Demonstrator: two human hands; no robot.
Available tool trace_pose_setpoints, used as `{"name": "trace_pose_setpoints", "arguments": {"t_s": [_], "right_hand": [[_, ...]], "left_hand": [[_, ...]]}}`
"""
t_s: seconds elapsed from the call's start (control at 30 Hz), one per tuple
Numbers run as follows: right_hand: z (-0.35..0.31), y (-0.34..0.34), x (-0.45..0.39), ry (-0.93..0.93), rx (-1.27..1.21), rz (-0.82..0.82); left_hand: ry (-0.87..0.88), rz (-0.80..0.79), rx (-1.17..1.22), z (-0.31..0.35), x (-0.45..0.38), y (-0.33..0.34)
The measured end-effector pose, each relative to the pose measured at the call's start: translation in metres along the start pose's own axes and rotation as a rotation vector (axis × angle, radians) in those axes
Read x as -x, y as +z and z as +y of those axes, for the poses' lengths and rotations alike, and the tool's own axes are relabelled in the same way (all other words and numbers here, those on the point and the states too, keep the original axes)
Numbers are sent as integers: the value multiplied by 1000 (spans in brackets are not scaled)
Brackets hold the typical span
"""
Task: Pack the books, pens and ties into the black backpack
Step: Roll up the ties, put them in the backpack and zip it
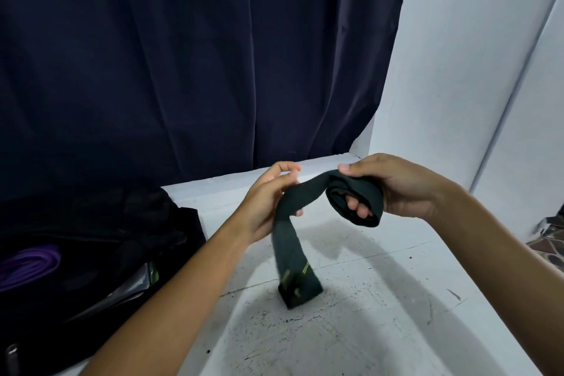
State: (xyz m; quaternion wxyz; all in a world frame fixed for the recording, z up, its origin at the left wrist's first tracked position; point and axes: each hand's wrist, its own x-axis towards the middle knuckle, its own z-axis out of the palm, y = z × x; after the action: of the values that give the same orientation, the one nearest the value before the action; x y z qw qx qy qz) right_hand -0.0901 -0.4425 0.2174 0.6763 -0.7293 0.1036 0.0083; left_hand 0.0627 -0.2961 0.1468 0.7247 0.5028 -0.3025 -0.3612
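Holding a dark green tie (293, 223) above the white table (381, 299), the person has both hands raised over its middle. The right hand (399, 189) has its fingers pushed through a rolled coil of the tie, the thumb pressing on top of the roll and fingertips showing inside the loop. The left hand (268, 201) pinches the band just beside the coil, with its upper fingers loosely curled and lifted off the cloth. From the left hand the free end hangs straight down, its wide tip with thin yellowish stripes hovering just over the tabletop; the tip is blurred.

At the left edge the black backpack (100, 238) lies open on the table, well apart from the tie. Inside it a purple rolled item (27, 265) and a glossy flat cover (134, 287) show. A dark blue curtain (183, 55) hangs behind the table, beside a white wall (457, 55). The left forearm crosses in front of the backpack's near corner. A patterned floor (549, 241) shows at the right.
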Motion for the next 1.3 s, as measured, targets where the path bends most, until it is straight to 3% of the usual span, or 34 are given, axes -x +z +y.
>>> {"name": "trace_pose_setpoints", "arguments": {"t_s": [0.1,0.2,0.3,0.37,0.5,0.67,0.77,0.97,1.1,1.23,1.3], "right_hand": [[2,0,6,57,96,-115],[5,3,6,44,3,-143],[5,6,-2,-23,-254,-15],[5,6,-6,-37,-419,0],[4,9,-11,-115,-561,-29],[3,15,-19,-241,-590,36],[4,9,-24,-320,-571,131],[23,-8,-41,-400,-344,340],[47,-16,-52,-410,-12,435],[65,-22,-52,-316,438,284],[62,-17,-43,-253,547,160]], "left_hand": [[-109,75,-184,21,-5,-4],[112,142,-600,24,-16,-8],[376,101,-427,12,-13,-9],[423,-16,-242,0,-3,-8],[348,-113,-221,-32,12,13],[216,112,-163,-55,15,32],[149,119,-164,-59,23,36],[66,109,-168,-52,38,32],[-47,112,-199,-37,40,24],[-178,44,-237,-11,37,3],[-238,22,-233,0,33,-9]]}}
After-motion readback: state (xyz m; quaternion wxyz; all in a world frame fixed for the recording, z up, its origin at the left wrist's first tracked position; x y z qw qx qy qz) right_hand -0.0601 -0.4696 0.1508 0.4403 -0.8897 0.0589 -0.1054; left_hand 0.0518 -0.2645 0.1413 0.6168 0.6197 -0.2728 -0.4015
